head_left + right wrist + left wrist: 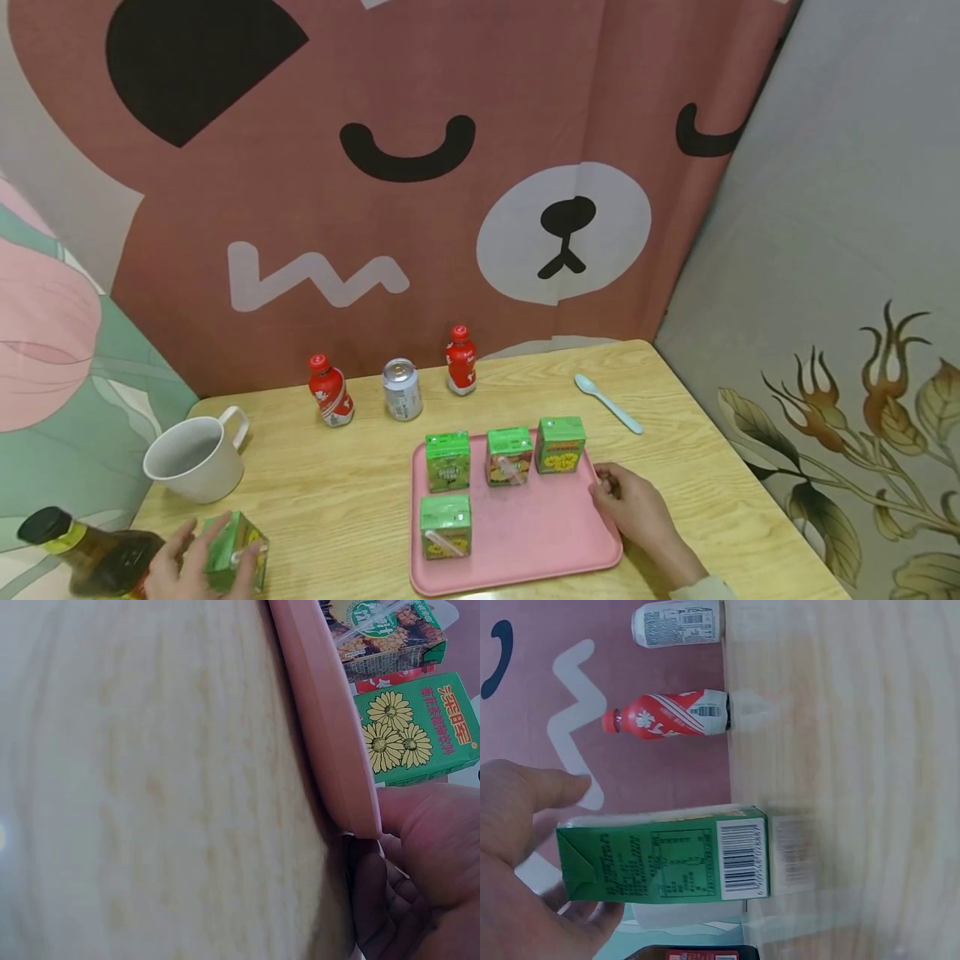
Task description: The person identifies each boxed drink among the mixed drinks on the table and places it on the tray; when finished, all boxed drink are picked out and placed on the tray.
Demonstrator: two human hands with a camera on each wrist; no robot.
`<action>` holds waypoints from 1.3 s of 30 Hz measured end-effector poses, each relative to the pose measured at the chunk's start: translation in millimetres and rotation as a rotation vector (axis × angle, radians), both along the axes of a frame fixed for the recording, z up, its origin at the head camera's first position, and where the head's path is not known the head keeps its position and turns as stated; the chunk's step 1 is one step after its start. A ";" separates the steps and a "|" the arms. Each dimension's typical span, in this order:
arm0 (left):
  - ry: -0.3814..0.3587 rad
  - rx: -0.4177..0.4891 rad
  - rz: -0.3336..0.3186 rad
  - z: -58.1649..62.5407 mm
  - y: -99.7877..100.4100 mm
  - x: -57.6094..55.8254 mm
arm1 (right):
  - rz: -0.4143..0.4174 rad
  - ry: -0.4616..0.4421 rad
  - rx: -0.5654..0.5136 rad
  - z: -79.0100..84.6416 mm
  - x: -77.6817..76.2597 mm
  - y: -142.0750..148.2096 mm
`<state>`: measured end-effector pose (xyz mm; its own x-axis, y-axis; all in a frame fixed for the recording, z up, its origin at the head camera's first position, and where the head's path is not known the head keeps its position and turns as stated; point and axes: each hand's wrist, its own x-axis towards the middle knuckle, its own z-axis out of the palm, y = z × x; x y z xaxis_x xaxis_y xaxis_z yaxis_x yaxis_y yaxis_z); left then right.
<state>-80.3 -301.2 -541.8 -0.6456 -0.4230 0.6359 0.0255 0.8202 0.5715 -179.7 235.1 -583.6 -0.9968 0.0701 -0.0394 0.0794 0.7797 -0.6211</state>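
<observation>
At the table's lower left, my left hand (pixel 191 567) is around a green drink carton (pixel 234 550) standing on the wood. In the left wrist view its thumb (pixel 562 787) is spread apart from the carton, while other fingers lie at the carton's far side. My right hand (pixel 637 508) grips the right rim of a pink tray (pixel 532 542), thumb on the edge and fingers curled beneath. On the tray stand several green cartons: a back row with a sunny-flower carton (pixel 561 446) at its right end, plus one carton (pixel 446 527) at front left.
A dark bottle with a black cap (pixel 105 550) stands left of my left hand, below a white mug (pixel 198 458). Along the back are two red bottles (pixel 330 392) and a silver can (pixel 402 390). A pale blue spoon (pixel 609 404) lies behind the tray's right side.
</observation>
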 end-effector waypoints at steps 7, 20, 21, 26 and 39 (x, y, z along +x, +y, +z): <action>-0.184 0.134 0.083 1.9 3.8 3.6 | 0.000 -0.003 0.004 -0.1 -0.1 -0.4; -0.091 0.121 -0.210 -3.8 -15.5 -7.0 | 0.000 0.015 0.003 0.7 0.7 0.0; -0.099 0.132 -0.205 -2.7 -16.3 -7.2 | 0.001 0.014 0.003 0.5 0.8 -0.2; -0.190 0.173 -0.146 3.3 -17.2 -7.3 | -0.002 0.015 0.005 -0.2 1.0 -1.2; -0.239 0.158 -0.159 2.6 -22.2 -8.2 | 0.005 0.024 0.005 0.9 0.4 -1.3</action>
